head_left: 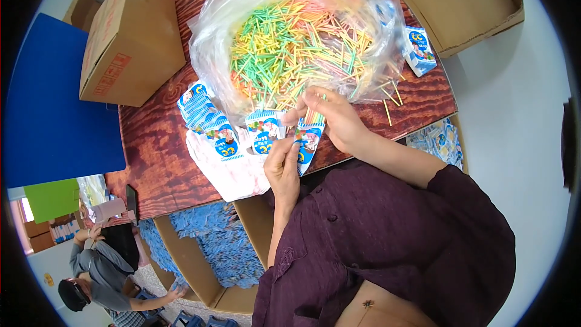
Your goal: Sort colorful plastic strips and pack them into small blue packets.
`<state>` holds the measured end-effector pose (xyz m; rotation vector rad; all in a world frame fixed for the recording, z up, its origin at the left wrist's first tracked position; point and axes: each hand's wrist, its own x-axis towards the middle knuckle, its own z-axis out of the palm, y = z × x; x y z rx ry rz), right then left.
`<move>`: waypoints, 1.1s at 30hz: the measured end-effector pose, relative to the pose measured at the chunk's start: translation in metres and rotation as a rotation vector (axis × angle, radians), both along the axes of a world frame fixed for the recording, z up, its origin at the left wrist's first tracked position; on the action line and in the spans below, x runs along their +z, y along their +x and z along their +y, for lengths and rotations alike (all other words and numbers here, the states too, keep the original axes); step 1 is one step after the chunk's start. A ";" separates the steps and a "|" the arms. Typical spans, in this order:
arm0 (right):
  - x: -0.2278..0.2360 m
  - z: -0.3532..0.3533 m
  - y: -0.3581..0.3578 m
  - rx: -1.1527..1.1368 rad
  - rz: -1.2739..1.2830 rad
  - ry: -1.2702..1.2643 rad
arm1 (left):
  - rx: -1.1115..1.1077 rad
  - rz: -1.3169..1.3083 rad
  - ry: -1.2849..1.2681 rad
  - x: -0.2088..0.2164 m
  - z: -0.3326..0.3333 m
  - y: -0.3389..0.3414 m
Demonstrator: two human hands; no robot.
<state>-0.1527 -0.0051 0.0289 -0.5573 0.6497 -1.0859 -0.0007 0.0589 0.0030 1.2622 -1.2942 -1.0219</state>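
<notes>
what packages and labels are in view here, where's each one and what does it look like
Small packet: held in the left hand, right hand at its top; blue and white with a cartoon picture.
Packet stack: fanned on the table, left of the hands; same blue and white.
Single packet: right of the bag; same print.
Clear plastic bag: table centre; full of green, yellow and orange sticks.
Cardboard box: table's left; brown, red markings.

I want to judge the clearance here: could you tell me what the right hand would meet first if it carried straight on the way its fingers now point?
Probably the small blue-and-white packet held by the left hand: the right hand pinches coloured sticks just above its open top, fingers angled down-left. Depth is unclear.
</notes>
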 end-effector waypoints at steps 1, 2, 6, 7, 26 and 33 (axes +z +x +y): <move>0.003 0.004 0.002 0.025 0.054 -0.103 | -0.001 -0.016 -0.039 -0.001 0.001 -0.001; 0.006 0.007 0.004 0.050 0.109 -0.207 | 0.000 -0.013 -0.040 -0.001 0.001 -0.002; 0.018 0.006 0.004 0.199 0.245 -0.332 | 0.083 0.009 -0.077 0.001 0.001 -0.009; 0.021 0.005 0.003 0.201 0.247 -0.334 | 0.123 0.027 -0.105 0.002 0.001 -0.010; 0.015 0.015 0.012 0.255 0.332 -0.619 | 0.038 0.641 0.228 0.018 0.006 -0.008; -0.006 -0.016 0.009 0.032 0.347 -0.351 | 0.203 0.745 0.153 -0.005 -0.018 -0.002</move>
